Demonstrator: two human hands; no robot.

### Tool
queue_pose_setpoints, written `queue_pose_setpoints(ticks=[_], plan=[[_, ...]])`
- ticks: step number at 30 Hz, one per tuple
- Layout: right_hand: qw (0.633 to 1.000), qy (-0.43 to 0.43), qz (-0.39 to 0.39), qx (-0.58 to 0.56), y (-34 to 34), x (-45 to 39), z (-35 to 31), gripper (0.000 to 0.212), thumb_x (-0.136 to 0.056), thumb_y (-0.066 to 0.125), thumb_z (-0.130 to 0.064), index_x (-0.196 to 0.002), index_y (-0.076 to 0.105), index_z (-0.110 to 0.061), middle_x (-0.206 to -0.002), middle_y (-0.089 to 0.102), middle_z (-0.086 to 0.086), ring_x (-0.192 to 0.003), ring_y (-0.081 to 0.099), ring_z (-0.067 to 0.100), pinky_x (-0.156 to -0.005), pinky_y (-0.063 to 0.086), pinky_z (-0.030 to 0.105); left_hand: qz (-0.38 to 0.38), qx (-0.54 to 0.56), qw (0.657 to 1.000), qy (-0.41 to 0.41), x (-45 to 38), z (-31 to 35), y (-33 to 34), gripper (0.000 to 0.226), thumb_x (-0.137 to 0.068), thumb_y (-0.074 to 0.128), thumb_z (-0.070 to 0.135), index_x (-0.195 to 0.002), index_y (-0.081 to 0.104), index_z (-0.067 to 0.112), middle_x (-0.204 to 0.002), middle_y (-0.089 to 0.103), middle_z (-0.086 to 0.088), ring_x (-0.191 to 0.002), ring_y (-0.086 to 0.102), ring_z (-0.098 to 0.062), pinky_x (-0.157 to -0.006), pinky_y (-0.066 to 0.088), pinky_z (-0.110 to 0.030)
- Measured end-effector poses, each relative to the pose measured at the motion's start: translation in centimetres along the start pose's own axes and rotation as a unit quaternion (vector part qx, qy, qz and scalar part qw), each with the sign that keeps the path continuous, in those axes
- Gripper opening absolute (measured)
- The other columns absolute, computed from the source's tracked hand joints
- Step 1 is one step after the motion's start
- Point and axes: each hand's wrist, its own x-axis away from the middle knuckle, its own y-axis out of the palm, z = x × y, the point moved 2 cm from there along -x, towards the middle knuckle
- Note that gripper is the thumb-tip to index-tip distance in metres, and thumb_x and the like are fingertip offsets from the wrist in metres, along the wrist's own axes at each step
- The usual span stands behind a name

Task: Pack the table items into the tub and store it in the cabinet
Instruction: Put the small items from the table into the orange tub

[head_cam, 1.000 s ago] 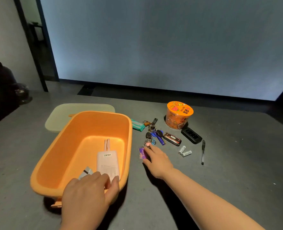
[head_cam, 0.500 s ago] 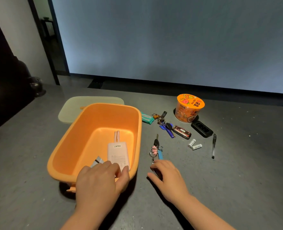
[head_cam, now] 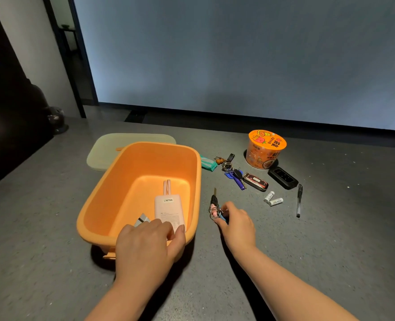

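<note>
Head view looks down on a grey desk with an orange tub left of centre in the frame. Inside it, a pale pink power bank labelled LW154 lies flat on the bottom, with a small grey card just beside it. The left hand grips the tub's near rim, fingers curled over the edge and thumb on the outside wall. A pale green lid lies flat behind the tub, partly hidden by it.

Just right of the tub, the right hand is closed in a pinch on a small key bunch, whose keys trail away from the fingers along the desk. Further up and to the right lie a green packet touching the tub's far corner, a second key bunch, a red-and-silver key fob, a black remote, two white batteries side by side, and a black pen. An orange noodle cup stands upright beyond them.
</note>
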Motion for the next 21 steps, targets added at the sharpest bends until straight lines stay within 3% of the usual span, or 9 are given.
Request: queue_pose_setpoints(ticks=[4, 10, 15, 21], plan=[[1.0, -0.003, 0.003, -0.016, -0.9, -0.1, 0.3, 0.02, -0.083, 0.07, -0.038, -0.097, 0.064, -0.025, -0.092, 0.071, -0.003, -0.086, 0.064, 0.021, -0.067, 0.048, 0.031, -0.002, -0.009, 1.0, 0.001, 0.0, -0.1, 0.1, 0.047, -0.085, 0.038, 0.045, -0.048, 0.051, 0.021, -0.043, 0.048, 0.003, -0.042, 0.049, -0.022, -0.051, 0.026, -0.03], [0.99, -0.019, 0.075, -0.114, -5.1, -0.9, -1.6, 0.014, -0.075, 0.077, -0.038, -0.081, 0.067, -0.03, -0.075, 0.069, -0.011, -0.073, 0.065, 0.012, -0.064, 0.052, 0.032, 0.003, -0.011, 1.0, 0.001, 0.0, -0.2, 0.4, 0.046, -0.085, 0.038, 0.045, -0.047, 0.05, 0.021, -0.043, 0.047, 0.003, -0.041, 0.048, -0.021, -0.05, 0.028, -0.03], [0.97, -0.083, 0.125, -0.193, -9.9, -2.2, -6.2, 0.012, -0.075, 0.078, -0.031, -0.08, 0.068, -0.028, -0.073, 0.069, -0.015, -0.075, 0.065, 0.001, -0.064, 0.052, 0.027, 0.013, -0.006, 1.0, 0.01, 0.1, -0.2, 0.6, 0.046, -0.084, 0.041, 0.044, -0.046, 0.05, 0.02, -0.043, 0.046, 0.004, -0.04, 0.046, -0.021, -0.049, 0.028, -0.03], [0.939, -0.202, 0.12, -0.25, -13.2, -2.4, -14.1, 0.014, -0.073, 0.08, -0.027, -0.082, 0.069, -0.027, -0.076, 0.068, -0.018, -0.076, 0.066, -0.003, -0.067, 0.054, 0.018, -0.014, 0.021, 0.999, -0.026, 0.0, -1.6, 0.1, 0.045, -0.082, 0.04, 0.05, -0.048, 0.051, 0.024, -0.046, 0.049, 0.006, -0.046, 0.05, -0.015, -0.05, 0.034, -0.032]])
